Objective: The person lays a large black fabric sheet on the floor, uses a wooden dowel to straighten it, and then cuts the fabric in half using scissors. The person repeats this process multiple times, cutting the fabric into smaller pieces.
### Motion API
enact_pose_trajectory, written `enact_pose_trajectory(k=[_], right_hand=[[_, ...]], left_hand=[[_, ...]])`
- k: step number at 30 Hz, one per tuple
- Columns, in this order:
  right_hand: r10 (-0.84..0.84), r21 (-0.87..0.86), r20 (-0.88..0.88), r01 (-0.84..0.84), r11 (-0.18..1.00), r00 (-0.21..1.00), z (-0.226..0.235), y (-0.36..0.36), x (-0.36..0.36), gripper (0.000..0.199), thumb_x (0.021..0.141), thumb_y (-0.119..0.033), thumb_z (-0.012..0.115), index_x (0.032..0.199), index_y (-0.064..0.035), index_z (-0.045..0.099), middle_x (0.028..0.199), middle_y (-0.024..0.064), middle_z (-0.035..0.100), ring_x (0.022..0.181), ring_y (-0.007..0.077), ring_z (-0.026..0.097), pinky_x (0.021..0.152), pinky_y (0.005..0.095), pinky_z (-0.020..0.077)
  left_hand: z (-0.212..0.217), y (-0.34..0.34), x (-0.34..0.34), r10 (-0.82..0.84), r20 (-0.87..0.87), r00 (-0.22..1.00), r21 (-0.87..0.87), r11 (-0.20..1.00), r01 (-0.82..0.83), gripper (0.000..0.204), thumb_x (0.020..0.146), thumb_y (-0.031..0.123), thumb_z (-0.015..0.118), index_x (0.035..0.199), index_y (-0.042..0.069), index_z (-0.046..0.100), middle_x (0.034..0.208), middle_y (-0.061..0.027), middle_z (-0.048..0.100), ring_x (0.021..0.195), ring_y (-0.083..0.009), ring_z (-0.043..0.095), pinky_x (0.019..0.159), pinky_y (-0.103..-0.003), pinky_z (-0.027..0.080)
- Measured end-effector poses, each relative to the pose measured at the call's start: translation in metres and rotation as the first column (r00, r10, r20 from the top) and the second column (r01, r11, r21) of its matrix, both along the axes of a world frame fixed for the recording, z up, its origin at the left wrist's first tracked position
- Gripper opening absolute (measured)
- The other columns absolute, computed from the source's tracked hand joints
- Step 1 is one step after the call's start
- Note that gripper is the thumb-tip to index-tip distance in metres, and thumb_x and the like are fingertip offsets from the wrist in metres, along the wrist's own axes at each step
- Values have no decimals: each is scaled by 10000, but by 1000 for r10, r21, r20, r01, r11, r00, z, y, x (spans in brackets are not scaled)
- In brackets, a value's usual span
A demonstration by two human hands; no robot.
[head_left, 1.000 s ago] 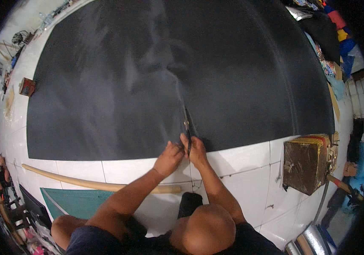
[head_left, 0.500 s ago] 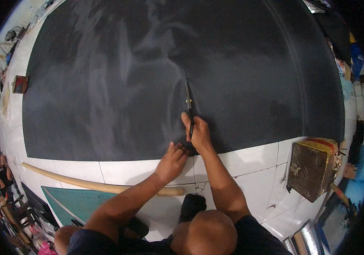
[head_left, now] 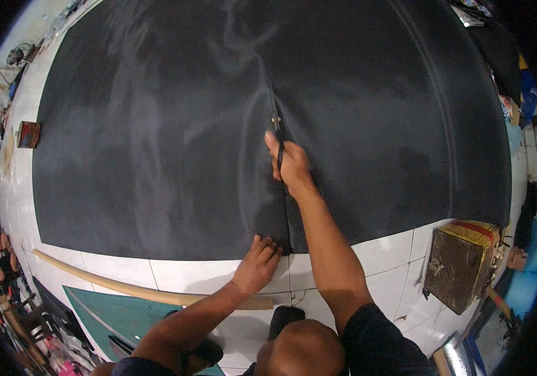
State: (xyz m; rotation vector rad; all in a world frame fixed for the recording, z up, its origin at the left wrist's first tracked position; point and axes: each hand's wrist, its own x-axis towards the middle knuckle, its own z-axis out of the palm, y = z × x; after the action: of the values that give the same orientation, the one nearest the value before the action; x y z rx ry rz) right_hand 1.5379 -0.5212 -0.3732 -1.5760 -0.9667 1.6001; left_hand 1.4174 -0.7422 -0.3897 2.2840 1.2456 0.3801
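A large black sheet of material (head_left: pixel 156 156) covers most of the floor before me. My right hand (head_left: pixel 293 164) grips the black handles of a pair of scissors (head_left: pixel 275 119), whose blades point away from me into the sheet. Behind the scissors a straight slit runs back to the sheet's near edge. My left hand (head_left: pixel 260 262) rests at that edge, just left of the slit, its fingertips on the material. Whether those fingers pinch the edge is hard to make out, as the thumb is partly hidden.
A long tan tube (head_left: pixel 156 286) lies on the white tiled floor (head_left: pixel 115 266) at the near left, partly over a green cutting mat (head_left: pixel 102 313). A worn brown box (head_left: pixel 463 263) stands by the near right corner. A small reddish block (head_left: pixel 28 135) sits at the left edge.
My right hand and the scissors have moved farther from me, and the slit behind them is longer. My left hand stays by the near edge, now farther from the right hand.
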Motion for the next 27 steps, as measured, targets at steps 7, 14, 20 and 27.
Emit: enact_pose_trajectory(k=[7, 14, 20, 27], right_hand=[[-33, 50, 119, 27, 998, 992, -15, 60, -9, 529, 849, -569, 669, 696, -80, 535, 538, 0, 459, 441, 105, 437, 433, 256, 362], [12, 24, -10, -12, 1000, 1000, -7, 116, -9, 518, 851, -550, 677, 727, -59, 565, 542, 10, 482, 441, 108, 449, 427, 264, 379], [-35, 62, 48, 32, 998, 998, -20, 141, -20, 501, 845, -535, 692, 720, -69, 555, 551, -2, 477, 433, 111, 448, 425, 261, 374], [-19, 38, -8, 19, 999, 1000, -9, 202, -23, 500, 842, -524, 698, 738, -53, 564, 562, 12, 497, 427, 121, 451, 420, 281, 370]], left_hand=[[4, 3, 3, 6, 19, 1000, -25, 1000, -5, 356, 791, 47, 575, 1132, -46, 613, 1156, -213, 560, 1193, -379, 496, 1091, -568, 341], [3, 3, 1, -12, 53, 999, -49, 999, 15, 372, 784, 46, 585, 1144, -49, 607, 1157, -211, 562, 1195, -380, 497, 1087, -569, 346], [5, 4, 1, -9, 38, 999, -70, 997, 12, 366, 794, 49, 584, 1148, -42, 607, 1145, -207, 571, 1173, -382, 517, 1082, -570, 357], [1, 0, 2, -2, 41, 999, -69, 998, 5, 350, 812, 66, 592, 1149, -27, 613, 1146, -195, 574, 1172, -370, 524, 1083, -553, 368]])
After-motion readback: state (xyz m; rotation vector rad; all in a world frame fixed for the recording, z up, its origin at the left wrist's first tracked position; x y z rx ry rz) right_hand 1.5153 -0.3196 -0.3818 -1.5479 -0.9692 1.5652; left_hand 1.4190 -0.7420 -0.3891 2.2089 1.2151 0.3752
